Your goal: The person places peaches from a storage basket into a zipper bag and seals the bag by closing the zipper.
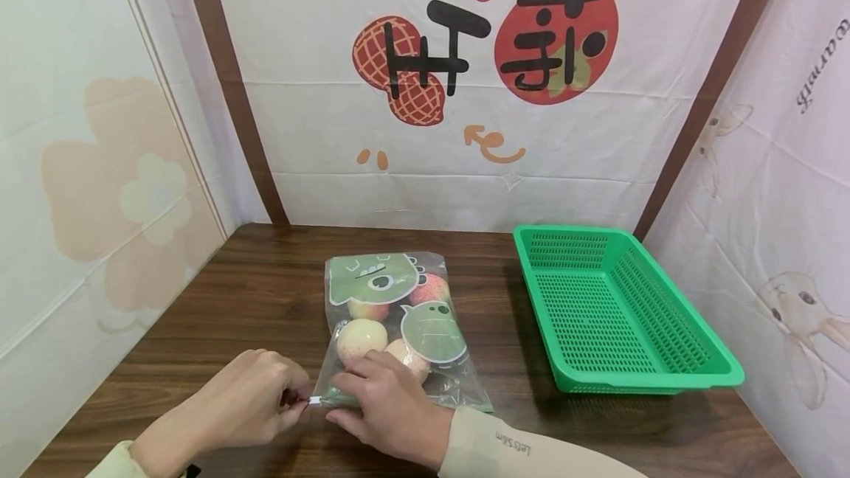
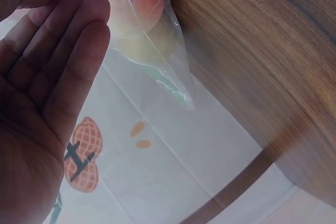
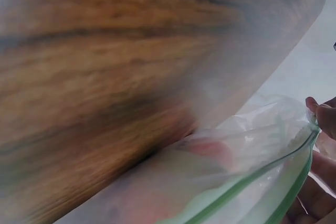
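Observation:
A clear zip bag (image 1: 434, 382) with green cartoon prints lies flat on the table, holding several peaches (image 1: 361, 338). At its near left corner my left hand (image 1: 249, 397) pinches the small white zipper slider (image 1: 315, 400) between thumb and curled forefinger. My right hand (image 1: 392, 404) is just to the right, thumb and fingers on either side of the bag's near edge, gripping it. In the right wrist view the green zip strip (image 3: 231, 195) shows two separate edges; fingers pinch the bag's corner there. The left wrist view shows my left palm (image 2: 31, 108) beside the bag.
A green plastic basket (image 1: 598, 316) with slatted sides stands on the right of the brown wooden table (image 1: 265, 301). Printed white cloth (image 1: 319, 146) hangs behind the table and along both sides.

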`<state>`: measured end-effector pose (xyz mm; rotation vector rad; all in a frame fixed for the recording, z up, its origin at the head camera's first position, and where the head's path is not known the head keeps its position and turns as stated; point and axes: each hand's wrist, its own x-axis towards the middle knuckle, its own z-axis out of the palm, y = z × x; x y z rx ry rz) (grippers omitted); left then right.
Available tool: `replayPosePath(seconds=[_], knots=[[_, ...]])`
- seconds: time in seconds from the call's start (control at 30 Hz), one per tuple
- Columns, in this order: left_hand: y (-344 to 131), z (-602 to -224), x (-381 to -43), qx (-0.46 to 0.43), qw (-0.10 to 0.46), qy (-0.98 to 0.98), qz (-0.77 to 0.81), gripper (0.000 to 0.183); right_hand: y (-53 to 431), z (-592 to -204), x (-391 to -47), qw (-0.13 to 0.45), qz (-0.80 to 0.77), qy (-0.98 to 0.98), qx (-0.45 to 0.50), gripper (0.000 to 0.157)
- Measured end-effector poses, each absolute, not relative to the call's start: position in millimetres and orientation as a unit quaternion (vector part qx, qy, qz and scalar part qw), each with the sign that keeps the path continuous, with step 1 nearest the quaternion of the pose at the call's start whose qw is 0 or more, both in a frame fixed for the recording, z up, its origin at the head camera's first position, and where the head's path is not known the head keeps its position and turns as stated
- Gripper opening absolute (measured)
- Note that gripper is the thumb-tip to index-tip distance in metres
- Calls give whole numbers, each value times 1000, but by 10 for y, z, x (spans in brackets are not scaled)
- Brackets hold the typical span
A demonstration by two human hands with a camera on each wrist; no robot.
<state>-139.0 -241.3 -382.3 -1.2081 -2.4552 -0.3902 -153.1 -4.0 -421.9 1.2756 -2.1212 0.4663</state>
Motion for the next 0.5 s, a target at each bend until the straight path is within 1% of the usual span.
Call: replayPosePath(seconds=[0.17,0.5], knots=[[-2410,-3821,-1383,-434,196,-869,-136,43,-84,-4220,-1532,311,181,-793,492,27],[-2406,-3816,-1380,-444,208,-860,-143,45,-129,-4241,-1535,339,173,-774,506,22]])
